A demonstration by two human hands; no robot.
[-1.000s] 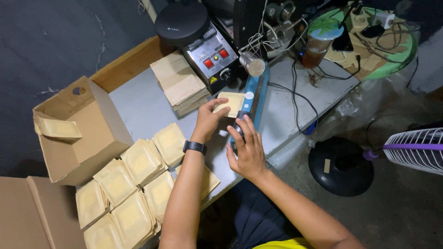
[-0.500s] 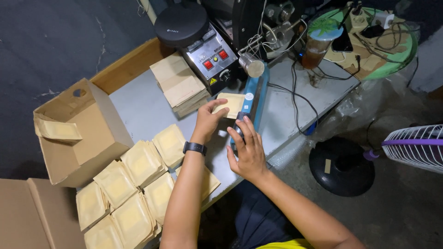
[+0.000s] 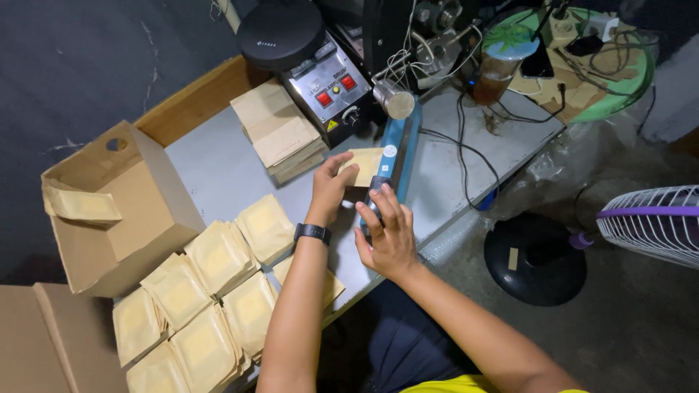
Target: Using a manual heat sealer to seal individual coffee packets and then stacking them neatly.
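— What has changed over the last second?

— Very little. The kraft pouch (image 3: 362,166) is kept pinched at its near corner by the left hand (image 3: 329,191), its far edge laid in the blue heat sealer (image 3: 397,156). The right hand (image 3: 389,229) is still pressed flat, fingers spread, on the near end of the sealer bar; nothing is gripped by it. From this a seal in progress may be judged, with the pouch not yet released.

— And where is the pouch found?

— On the grey counter (image 3: 218,171), just in front of the black control box with red buttons (image 3: 331,91).

— What can be counted?

— One pouch in hand; one stack of flat pouches (image 3: 280,135) beside the control box; about nine filled pouches (image 3: 211,287) heaped at the near left edge, the exact number being hidden by overlap; one open cardboard box (image 3: 116,211); one fan (image 3: 652,222) on the floor.
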